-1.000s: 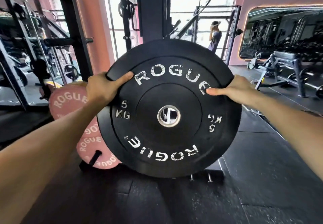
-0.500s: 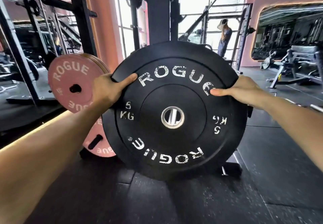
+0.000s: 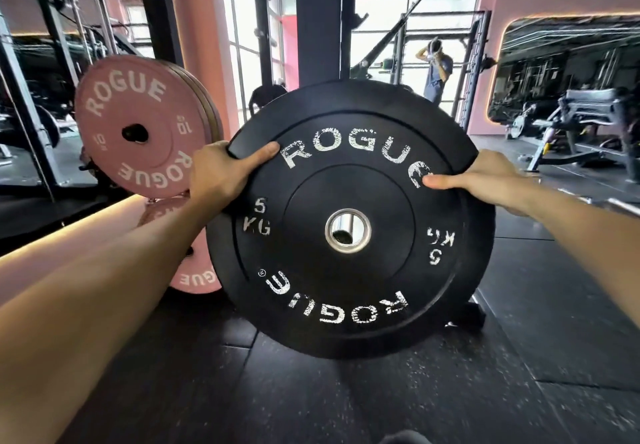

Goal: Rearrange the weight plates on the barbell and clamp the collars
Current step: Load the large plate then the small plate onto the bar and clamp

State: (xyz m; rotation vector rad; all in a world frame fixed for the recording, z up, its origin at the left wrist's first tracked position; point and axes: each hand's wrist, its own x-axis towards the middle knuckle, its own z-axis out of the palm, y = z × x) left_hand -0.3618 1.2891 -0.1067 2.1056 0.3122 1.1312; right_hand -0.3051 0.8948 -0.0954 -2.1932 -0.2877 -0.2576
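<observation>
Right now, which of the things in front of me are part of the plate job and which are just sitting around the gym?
Part of the job:
black plate
left hand and right hand, gripping its rim

Just around:
pink plates on a peg
bench
person by the window

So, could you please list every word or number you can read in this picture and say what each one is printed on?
"ROGUE": black plate, top arc, and again upside down along the bottom.
"5 KG": black plate, left of the hub; repeated on the right, rotated and worn.
"ROGUE": upper pink plate, top and bottom arcs.
"10": upper pink plate, both sides of its hole; the smaller print beside it is unreadable.
"OGUE": lower pink plate, partly hidden.
</observation>
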